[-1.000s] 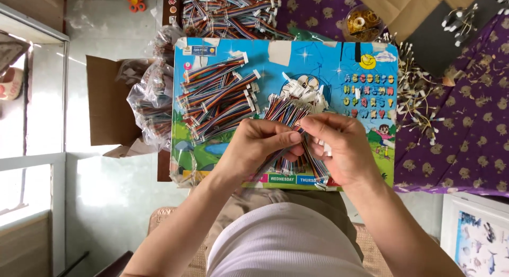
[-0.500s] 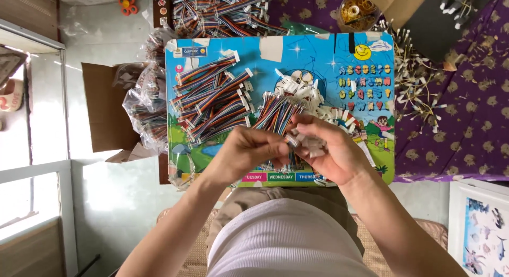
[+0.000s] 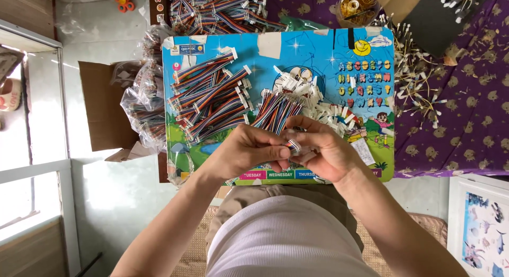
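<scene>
Since a moment earlier the fanned bundle of multicoloured wires (image 3: 275, 110) had been drawn nearer the body, its lower end pinched between the left hand (image 3: 249, 150) and the right hand (image 3: 323, 152), both closed on it; one connector appeared in work. The bundle was held above the bright cartoon board (image 3: 318, 54), with finished ribbon cables (image 3: 209, 97) laid on its left part, white connectors (image 3: 318, 104) at its middle, a purple cloth (image 3: 466, 97) to its right.
</scene>
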